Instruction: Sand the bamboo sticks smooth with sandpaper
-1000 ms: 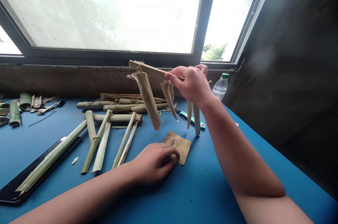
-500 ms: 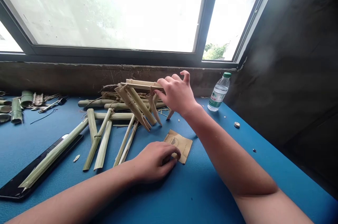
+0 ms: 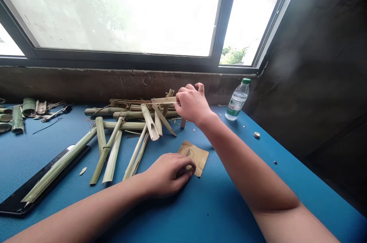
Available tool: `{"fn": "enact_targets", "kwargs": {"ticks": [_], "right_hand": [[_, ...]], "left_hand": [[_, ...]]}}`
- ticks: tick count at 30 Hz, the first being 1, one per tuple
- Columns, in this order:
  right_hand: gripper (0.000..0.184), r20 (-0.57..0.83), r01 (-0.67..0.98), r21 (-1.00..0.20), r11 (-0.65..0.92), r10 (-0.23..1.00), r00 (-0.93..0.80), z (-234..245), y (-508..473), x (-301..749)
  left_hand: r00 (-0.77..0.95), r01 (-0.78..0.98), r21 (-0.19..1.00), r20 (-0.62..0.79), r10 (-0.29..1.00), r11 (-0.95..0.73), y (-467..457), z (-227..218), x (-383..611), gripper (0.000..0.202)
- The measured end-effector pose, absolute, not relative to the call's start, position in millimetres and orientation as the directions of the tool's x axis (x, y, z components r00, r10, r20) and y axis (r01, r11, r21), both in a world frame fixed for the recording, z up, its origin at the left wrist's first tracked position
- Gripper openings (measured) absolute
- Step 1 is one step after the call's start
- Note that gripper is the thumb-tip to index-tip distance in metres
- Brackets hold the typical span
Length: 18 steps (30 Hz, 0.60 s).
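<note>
My right hand (image 3: pixel 192 102), its fingers closed, grips one end of a small frame of split bamboo pieces (image 3: pixel 164 100). Several pale slats of that frame hang down to the left of the hand, and one short end shows below it. My left hand (image 3: pixel 171 174) rests on the blue table, its fingers loosely curled with a gap between thumb and forefinger. Its fingertips lie over the lower left of a brown printed paper packet (image 3: pixel 197 157). Nothing can be seen held in that hand.
Left of the hands lies another bamboo frame (image 3: pixel 107 147), one long strip crossing a black phone (image 3: pixel 11 203). Bamboo pieces (image 3: pixel 100 111) are piled behind. A water bottle (image 3: pixel 237 99) and white cap (image 3: pixel 257 135) stand right. Cut bamboo tubes (image 3: pixel 18 120) sit far left.
The bamboo frame in my right hand has turned and come down, its slats now swung differently and its left end lower. My left hand has stayed in place.
</note>
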State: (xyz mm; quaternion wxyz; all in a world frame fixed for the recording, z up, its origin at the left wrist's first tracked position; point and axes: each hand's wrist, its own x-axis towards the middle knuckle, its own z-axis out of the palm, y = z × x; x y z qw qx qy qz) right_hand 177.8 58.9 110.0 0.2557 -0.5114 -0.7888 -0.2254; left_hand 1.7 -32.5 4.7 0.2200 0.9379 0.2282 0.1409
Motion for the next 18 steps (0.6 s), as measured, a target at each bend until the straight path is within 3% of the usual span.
{"fn": "enact_targets", "kwargs": {"ticks": [6,12,18], "right_hand": [[0.026,0.682,0.936,0.036,0.350,0.676,-0.279,99.2,73.2,183.5],[0.030,0.765,0.929,-0.186,0.320,0.640,-0.068,105.7,77.0,199.6],[0.034,0.761,0.925,-0.260,0.277,0.648,0.020,123.0,73.2,217.7]], "left_hand": [[0.858,0.363,0.475,0.165,0.487,-0.802,-30.9,3.7,1.8,0.023],[0.858,0.368,0.473,0.159,0.489,-0.800,-32.4,3.1,0.3,0.023],[0.860,0.367,0.459,0.165,0.484,-0.809,-32.7,3.3,0.4,0.023]]}}
